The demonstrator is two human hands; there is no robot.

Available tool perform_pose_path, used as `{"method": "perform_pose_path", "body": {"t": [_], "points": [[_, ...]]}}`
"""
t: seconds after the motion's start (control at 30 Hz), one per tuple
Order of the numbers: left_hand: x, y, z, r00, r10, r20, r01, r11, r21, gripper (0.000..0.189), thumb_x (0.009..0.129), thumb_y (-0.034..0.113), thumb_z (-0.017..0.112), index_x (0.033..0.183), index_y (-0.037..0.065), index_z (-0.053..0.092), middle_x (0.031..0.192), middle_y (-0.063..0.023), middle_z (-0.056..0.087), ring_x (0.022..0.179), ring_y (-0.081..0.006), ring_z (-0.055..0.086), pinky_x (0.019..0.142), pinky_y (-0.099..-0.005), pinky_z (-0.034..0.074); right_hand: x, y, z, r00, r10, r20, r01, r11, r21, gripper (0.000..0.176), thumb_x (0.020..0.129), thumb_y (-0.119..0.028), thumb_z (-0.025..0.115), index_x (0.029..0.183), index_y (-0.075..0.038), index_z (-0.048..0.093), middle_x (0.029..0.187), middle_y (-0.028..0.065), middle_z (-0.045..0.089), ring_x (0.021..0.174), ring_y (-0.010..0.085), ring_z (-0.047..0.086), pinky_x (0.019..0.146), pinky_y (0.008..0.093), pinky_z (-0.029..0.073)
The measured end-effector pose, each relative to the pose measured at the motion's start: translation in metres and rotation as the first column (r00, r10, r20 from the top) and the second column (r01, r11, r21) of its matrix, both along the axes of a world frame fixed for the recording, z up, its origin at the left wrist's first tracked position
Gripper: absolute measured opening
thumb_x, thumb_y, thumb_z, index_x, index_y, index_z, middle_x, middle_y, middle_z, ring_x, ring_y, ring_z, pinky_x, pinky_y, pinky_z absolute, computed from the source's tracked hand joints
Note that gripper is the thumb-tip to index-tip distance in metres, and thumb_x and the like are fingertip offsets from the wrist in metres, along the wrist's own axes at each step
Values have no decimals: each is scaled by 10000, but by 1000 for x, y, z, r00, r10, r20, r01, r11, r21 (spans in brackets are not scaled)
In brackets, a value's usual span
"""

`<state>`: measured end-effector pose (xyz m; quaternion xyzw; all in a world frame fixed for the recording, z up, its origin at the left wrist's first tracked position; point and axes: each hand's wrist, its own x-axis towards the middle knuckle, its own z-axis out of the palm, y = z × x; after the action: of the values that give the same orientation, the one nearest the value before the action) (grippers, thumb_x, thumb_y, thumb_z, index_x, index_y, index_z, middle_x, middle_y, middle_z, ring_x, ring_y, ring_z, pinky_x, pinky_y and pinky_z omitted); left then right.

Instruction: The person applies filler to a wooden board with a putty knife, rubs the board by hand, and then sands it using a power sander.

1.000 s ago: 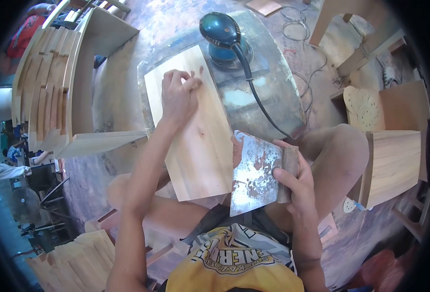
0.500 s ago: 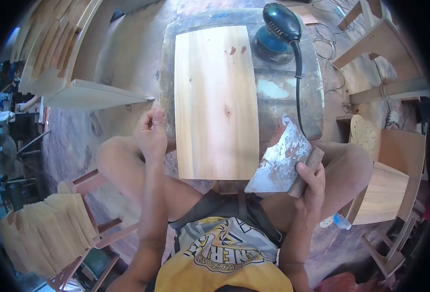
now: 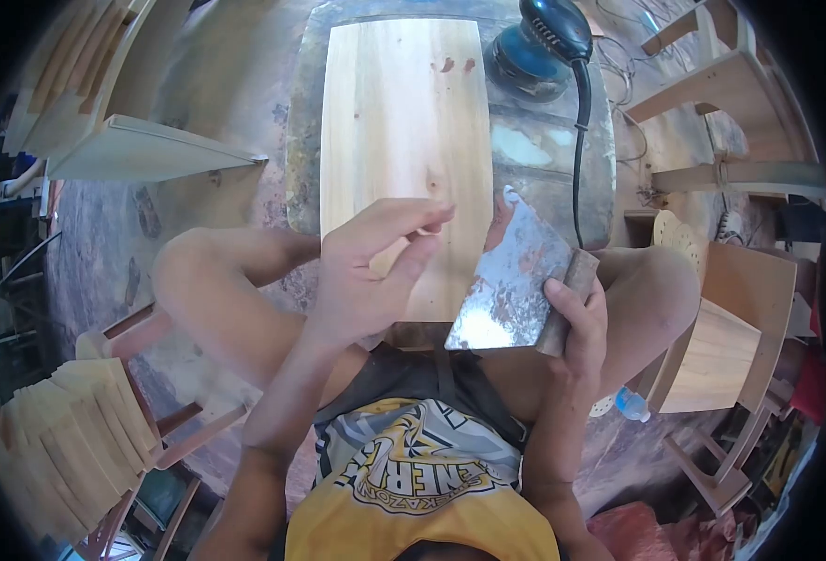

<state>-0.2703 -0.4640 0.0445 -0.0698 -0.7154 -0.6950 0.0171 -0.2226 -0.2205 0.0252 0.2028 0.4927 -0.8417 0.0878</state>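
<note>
A pale wooden board (image 3: 403, 112) lies lengthwise on a worn, stained work surface (image 3: 548, 201). Over the board's lower half is my left hand (image 3: 375, 266), its fingers bent and its thumb a little apart from them, with nothing visible between. A reddish-brown smear shows on a fingertip. My right hand (image 3: 581, 323) grips the wooden edge strip of a flat, tilted metal plate (image 3: 516, 280), just right of the board's lower end. Reddish-brown paste (image 3: 499, 226) sits at the plate's upper left edge. Dark reddish spots (image 3: 447, 64) mark the board's upper right.
A corded sander (image 3: 534, 61) stands at the work surface's upper right, its cord running down the right side. Stacked wood pieces (image 3: 76, 435) are at lower left. Wooden furniture parts (image 3: 712, 360) and a plastic bottle (image 3: 632, 404) lie to the right. A pale panel (image 3: 151, 150) is at upper left.
My left hand has moved right from beside the board to over it, and its thumb and fingers have parted. The view has shifted slightly; my right hand still grips the plate.
</note>
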Motion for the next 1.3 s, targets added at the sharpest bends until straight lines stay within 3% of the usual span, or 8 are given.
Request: {"method": "perform_pose_path", "body": {"t": [0.07, 0.17, 0.37, 0.7, 0.87, 1.0, 1.07, 1.3], "points": [[-14, 1, 6, 943, -163, -291, 75, 954, -291, 310, 883, -1, 743, 1189, -32, 704, 1120, -130, 718, 973, -210, 684, 819, -314, 550, -3, -1, 4, 999, 36, -11, -36, 998, -54, 524, 851, -83, 745, 1303, 66, 526, 1154, 150, 657, 1025, 200, 674, 911, 333, 550], [-28, 2, 10, 864, -296, -407, 131, 913, -387, 355, 833, 6, 775, 1184, -7, 722, 1090, -115, 721, 966, -226, 678, 791, -322, 547, -4, -4, 3, 997, 73, -21, -74, 991, -110, 567, 847, -55, 758, 1344, 58, 509, 1171, 141, 650, 1019, 186, 666, 898, 328, 547], [-37, -1, 17, 843, -359, -402, 125, 855, -503, 346, 777, -35, 778, 1117, 28, 761, 1037, -88, 710, 904, -211, 648, 746, -307, 531, 1, -6, 7, 994, 113, 5, -109, 969, -222, 599, 851, -27, 745, 1385, 52, 485, 1210, 153, 639, 1059, 201, 664, 932, 345, 546], [-22, -5, 11, 801, -363, -477, 116, 875, -471, 398, 659, -36, 808, 1042, 67, 776, 955, -59, 684, 854, -221, 639, 659, -306, 514, 4, 3, 9, 969, 244, 27, -206, 868, -452, 612, 847, -11, 731, 1399, 43, 472, 1246, 162, 624, 1116, 232, 660, 958, 362, 555], [-16, -11, 10, 731, -303, -611, -28, 882, -471, 345, 660, 11, 842, 996, 51, 775, 902, -75, 679, 782, -223, 638, 648, -309, 502, 6, 2, 6, 965, 259, 49, -198, 836, -512, 630, 838, -8, 724, 1410, 42, 464, 1254, 161, 617, 1133, 231, 651, 969, 356, 546], [-15, -30, -5, 846, -220, -485, -67, 860, -506, 247, 739, 32, 828, 979, 35, 772, 895, -89, 679, 793, -231, 647, 665, -313, 509, 6, 6, 6, 984, 172, 47, -139, 905, -402, 647, 827, -32, 726, 1415, 39, 465, 1248, 163, 616, 1119, 233, 656, 966, 351, 546], [-21, -39, -22, 938, -143, -317, -62, 828, -557, 167, 888, 69, 769, 1032, -12, 752, 954, -115, 685, 864, -202, 654, 761, -314, 526, 6, 8, 7, 992, 116, 43, -90, 915, -392, 647, 826, -33, 720, 1413, 49, 462, 1246, 168, 616, 1116, 234, 657, 968, 353, 546], [-30, -21, -47, 999, 23, -30, -34, 882, -469, 148, 967, 37, 659, 1074, -11, 748, 1024, -120, 701, 916, -193, 665, 858, -288, 525, 3, 12, 12, 1000, -3, 25, 10, 961, -277, 722, 818, -117, 700, 1435, 108, 400, 1285, 210, 597, 1171, 247, 632, 1044, 350, 495]]}}
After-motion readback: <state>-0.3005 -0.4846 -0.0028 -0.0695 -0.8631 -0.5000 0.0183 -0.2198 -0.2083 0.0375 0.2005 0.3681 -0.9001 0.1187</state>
